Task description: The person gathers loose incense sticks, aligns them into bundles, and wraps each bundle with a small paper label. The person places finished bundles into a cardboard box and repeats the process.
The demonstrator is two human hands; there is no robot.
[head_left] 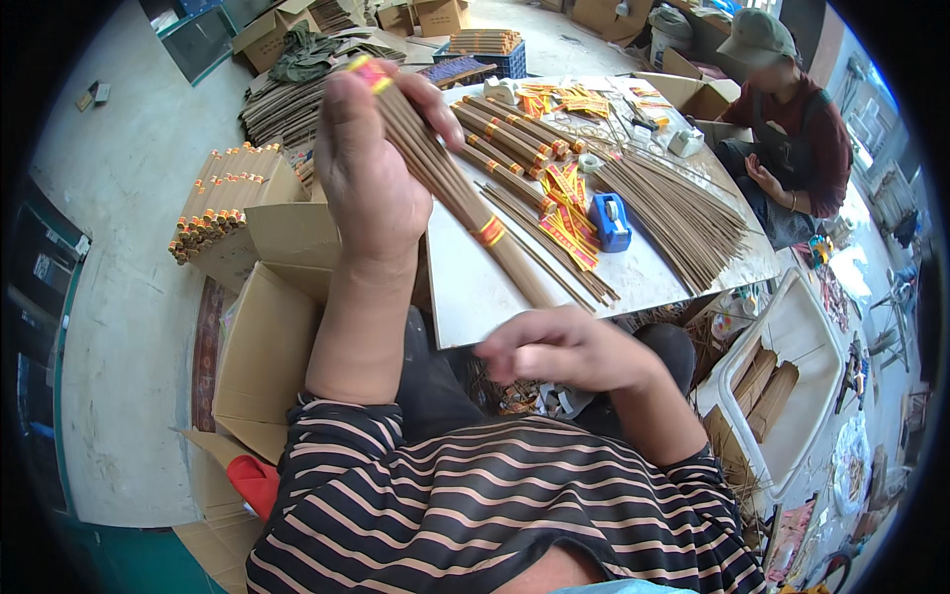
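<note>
Over the near left part of the white table [460, 302], a banded bundle of brown sticks [435, 160] slants from the left hand [376, 163] down toward the right hand [579, 348]. The left hand is closed around the bundle's upper end, its thumb and fingers beside one red-and-yellow band; a second band sits farther down the sticks. The bundle's lower end is just above the right hand; whether the two touch, I cannot tell. The right hand is half open, its fingers bent and blurred near the table's front edge, and I cannot tell whether it has hold of anything. Beyond the held bundle lie a few loose sticks [534, 241], red-and-yellow labels [566, 233], a blue tape dispenser [611, 224] and other banded bundles [500, 134].
</note>
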